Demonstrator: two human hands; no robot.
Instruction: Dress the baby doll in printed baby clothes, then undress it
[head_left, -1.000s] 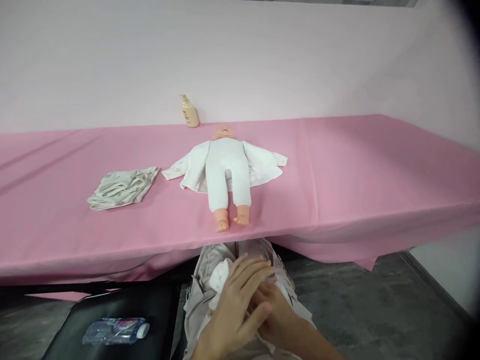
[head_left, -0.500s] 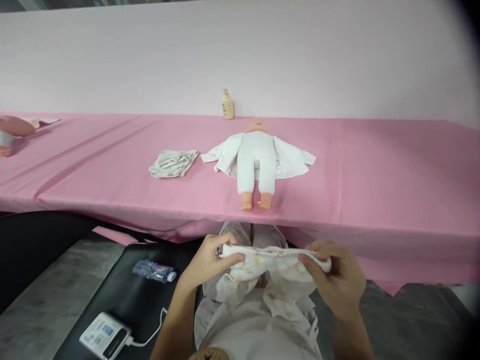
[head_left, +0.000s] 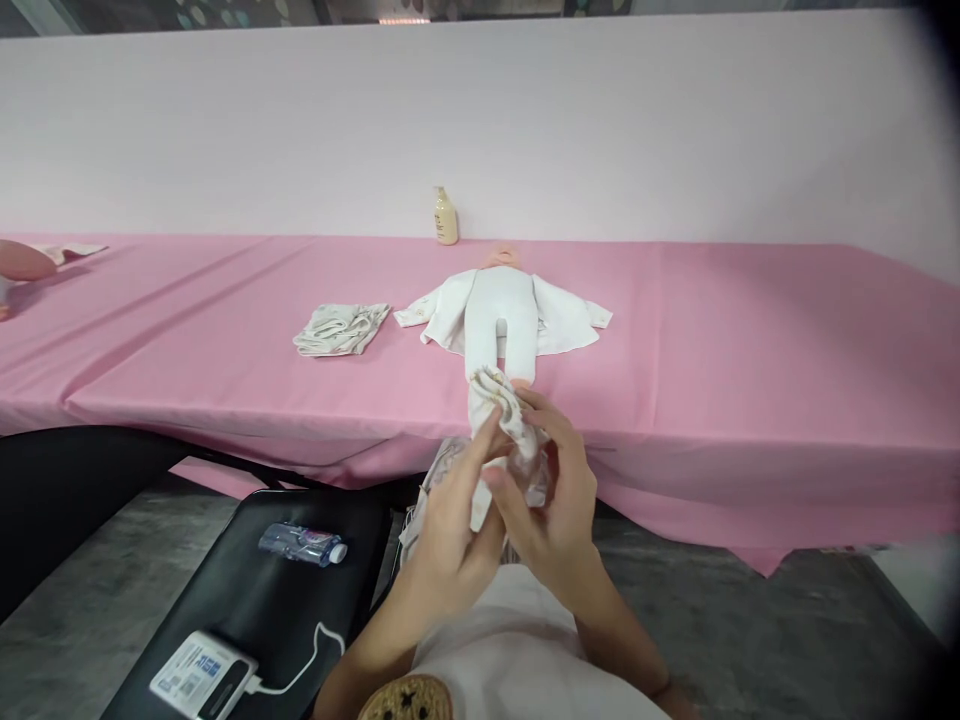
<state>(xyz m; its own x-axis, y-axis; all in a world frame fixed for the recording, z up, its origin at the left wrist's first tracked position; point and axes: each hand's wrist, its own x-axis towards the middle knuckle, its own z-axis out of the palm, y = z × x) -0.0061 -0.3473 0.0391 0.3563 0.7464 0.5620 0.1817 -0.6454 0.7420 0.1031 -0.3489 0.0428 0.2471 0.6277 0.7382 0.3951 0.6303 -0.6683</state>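
A baby doll in white leggings lies on its back on the pink table, on top of an open white jacket. Just in front of the doll's feet, my left hand and my right hand hold a small bunched white garment with faint tan print, raised above my lap. Both hands grip it close together. The garment hides the doll's feet.
A folded grey-white cloth lies left of the doll. A cream pump bottle stands by the wall. A black chair at my left holds a water bottle and a power bank with cable. Another doll's part lies far left.
My hands came together and rose toward the doll's feet; the garment, stretched wide between them half a second ago, is now bunched up.
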